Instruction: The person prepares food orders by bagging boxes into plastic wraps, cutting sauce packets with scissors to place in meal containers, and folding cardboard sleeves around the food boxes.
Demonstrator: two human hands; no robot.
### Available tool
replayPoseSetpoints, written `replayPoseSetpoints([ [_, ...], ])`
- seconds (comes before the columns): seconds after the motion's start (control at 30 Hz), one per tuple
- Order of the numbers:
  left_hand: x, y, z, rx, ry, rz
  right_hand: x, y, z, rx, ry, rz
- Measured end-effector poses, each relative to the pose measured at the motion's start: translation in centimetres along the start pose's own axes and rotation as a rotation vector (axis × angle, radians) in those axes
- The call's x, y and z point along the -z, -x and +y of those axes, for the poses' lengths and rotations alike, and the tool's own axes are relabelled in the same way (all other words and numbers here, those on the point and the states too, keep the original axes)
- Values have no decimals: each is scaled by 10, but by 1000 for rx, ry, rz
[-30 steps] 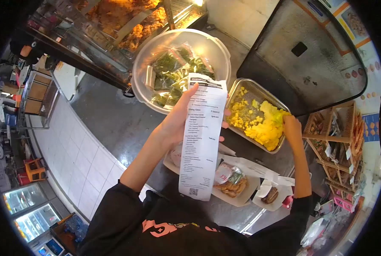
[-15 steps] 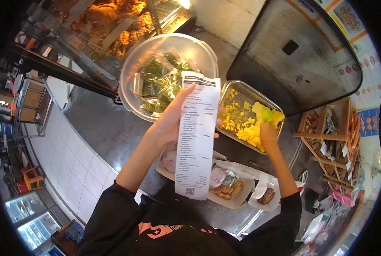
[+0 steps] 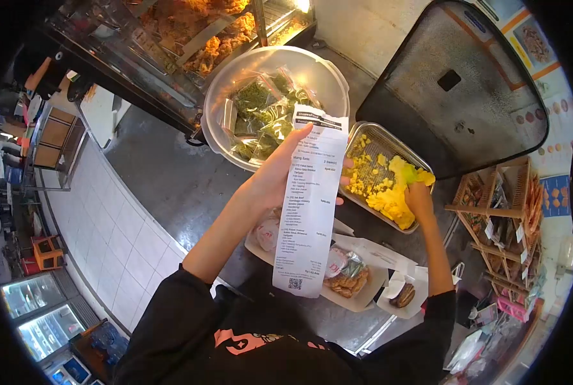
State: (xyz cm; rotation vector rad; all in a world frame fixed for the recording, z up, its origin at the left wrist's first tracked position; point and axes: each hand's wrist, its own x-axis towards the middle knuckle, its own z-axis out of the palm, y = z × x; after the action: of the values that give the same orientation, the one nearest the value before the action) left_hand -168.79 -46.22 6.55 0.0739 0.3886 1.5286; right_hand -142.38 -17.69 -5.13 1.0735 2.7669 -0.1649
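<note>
My left hand (image 3: 277, 176) holds a long printed receipt (image 3: 310, 212) upright, thumb on its front near the top. At the right, my right hand (image 3: 419, 197) is closed at a metal mesh tray (image 3: 395, 142) of yellow scrambled egg (image 3: 389, 199); a yellow-green piece shows at its fingers, too small to name. Below the receipt's right edge, an open paper box (image 3: 374, 276) contains fried food (image 3: 349, 282) and a wrapped packet. Beside it a smaller paper box (image 3: 389, 307) has a brown piece (image 3: 403, 296) inside. Another box is partly hidden behind the receipt.
A round clear tub (image 3: 214, 138) of bagged greens stands beyond my left hand. Fried food fills a lit glass case (image 3: 171, 38) at the upper left. A dark panel (image 3: 453, 102) leans at the back right, near a wooden rack (image 3: 492, 212) of packets.
The view shifted left, then back right. My right hand has moved slightly lower and inward over the egg in the tray. My left hand still holds the receipt.
</note>
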Motion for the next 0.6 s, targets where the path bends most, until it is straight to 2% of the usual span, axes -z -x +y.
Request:
replayPoseSetpoints([
  [0.03, -1, 3, -1, 1, -4, 4, -5, 4, 0, 9, -9, 71],
  [0.13, -1, 22, 0, -19, 20, 18, 5, 8, -4, 86, -1, 38],
  [0.17, -2, 34, -1, -25, -43, 112, 15, 11, -4, 69, 19, -4],
  [0.2, 2, 48, 3, -36, -117, 192, 27, 19, -2, 53, 25, 50],
  [0.23, 11, 62, -4, -24, -120, 190, 32, 27, 24, 114, -20, 39],
  [0.3, 22, 92, -8, -41, -139, 210, 63, 46, 8, 51, -40, 51],
  [0.37, 26, 103, -13, -119, -270, 320, 67, 50, 8, 21, -39, 65],
  [0.43, 11, 93, -18, -84, -315, 301, 55, 38, 7, 50, -202, 329],
  [0.47, 1, 84, -21, -35, -349, 281, 49, 29, 2, 77, -211, 336],
  [0.53, -10, 53, -17, 58, -520, 233, 36, 15, -11, 5, 31, 175],
  [0.6, -19, 4, -16, 75, -579, 263, 14, 3, -27, 8, 66, 145],
])
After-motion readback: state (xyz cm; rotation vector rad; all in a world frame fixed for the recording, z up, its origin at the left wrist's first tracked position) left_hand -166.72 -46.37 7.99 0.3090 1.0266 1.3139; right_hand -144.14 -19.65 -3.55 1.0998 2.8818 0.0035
